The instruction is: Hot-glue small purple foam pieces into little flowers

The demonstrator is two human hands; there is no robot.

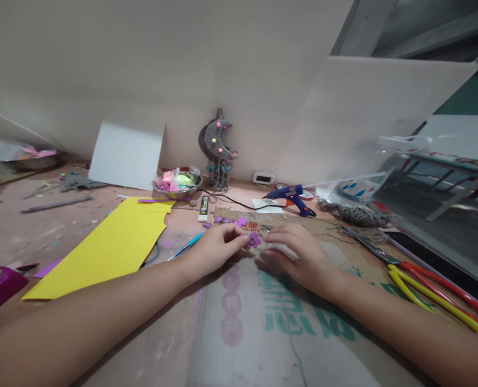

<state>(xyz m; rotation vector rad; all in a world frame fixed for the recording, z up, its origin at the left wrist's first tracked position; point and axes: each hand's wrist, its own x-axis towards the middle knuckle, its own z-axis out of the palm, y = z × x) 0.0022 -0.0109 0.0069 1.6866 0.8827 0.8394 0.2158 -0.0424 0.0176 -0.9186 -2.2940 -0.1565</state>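
My left hand [218, 247] pinches a small purple paper flower [255, 240] between thumb and fingertips, just above a printed cardboard sheet [247, 344]. Close by on the right, my right hand [299, 255] is half curled, with a gap between thumb and forefinger and nothing visible in it. Behind the fingers lie more purple paper flowers [242, 221] and small purple pieces [219, 219]. A blue pen [186, 245] rests beside my left wrist.
Yellow paper [113, 247] lies left. Scissors [432, 290] with red and yellow handles and a phone [444, 263] are right. Behind stand a blue glue gun [293, 198], a grey moon ornament [218, 142], a metal bowl [178, 191] and grey yarn [354, 213].
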